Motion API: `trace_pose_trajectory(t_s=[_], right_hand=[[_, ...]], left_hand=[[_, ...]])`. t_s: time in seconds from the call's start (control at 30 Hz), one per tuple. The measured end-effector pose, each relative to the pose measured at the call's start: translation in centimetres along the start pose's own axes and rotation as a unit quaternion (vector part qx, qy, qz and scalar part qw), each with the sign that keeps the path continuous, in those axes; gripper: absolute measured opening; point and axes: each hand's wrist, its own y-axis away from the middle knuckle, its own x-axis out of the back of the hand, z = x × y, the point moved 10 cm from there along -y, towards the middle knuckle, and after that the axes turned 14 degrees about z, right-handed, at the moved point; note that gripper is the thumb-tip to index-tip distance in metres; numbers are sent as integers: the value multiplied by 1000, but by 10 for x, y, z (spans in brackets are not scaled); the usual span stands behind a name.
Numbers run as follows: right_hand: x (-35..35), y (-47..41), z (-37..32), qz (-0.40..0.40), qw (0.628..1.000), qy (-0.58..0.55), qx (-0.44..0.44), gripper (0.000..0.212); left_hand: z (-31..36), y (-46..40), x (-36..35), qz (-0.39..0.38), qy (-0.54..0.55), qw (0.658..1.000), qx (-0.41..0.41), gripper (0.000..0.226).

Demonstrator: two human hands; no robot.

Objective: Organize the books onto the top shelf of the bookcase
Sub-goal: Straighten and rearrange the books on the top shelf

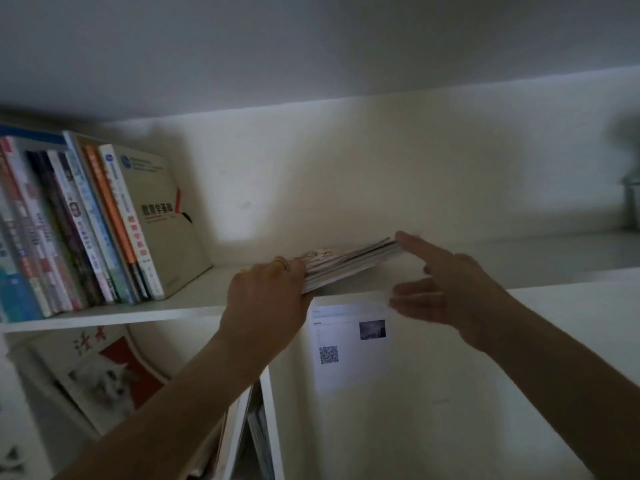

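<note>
A thin stack of booklets (349, 263) lies almost flat on the top shelf (194, 299) of the white bookcase, its near end lifted a little. My left hand (270, 296) grips the stack's left end, thumb under and fingers over. My right hand (446, 285) is open, its straight index finger touching the stack's right far corner, the other fingers spread below. A row of upright books (86, 223) leans at the shelf's left, ending in a beige book with red and black marks (162, 216).
On the lower shelf a magazine with a white cat cover (107, 379) leans at the left. A white divider (272, 424) stands beside more books below. A paper sheet with a QR code (349, 341) hangs on the side panel. A blurry object (632, 202) stands far right.
</note>
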Motion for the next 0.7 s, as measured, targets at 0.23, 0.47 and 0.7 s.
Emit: trace_pose_trajectory(t_s=[0.23, 0.47, 0.7], right_hand=[[-93, 12, -8, -25, 997, -66, -36, 75], [-100, -23, -47, -25, 991, -46, 126, 57], [-125, -30, -114, -194, 927, 56, 316, 75]], left_hand=[[9, 1, 13, -18, -12, 998, 51, 41], [-46, 5, 12, -123, 272, 933, 199, 95], [-140, -7, -72, -89, 559, 657, 498, 105]])
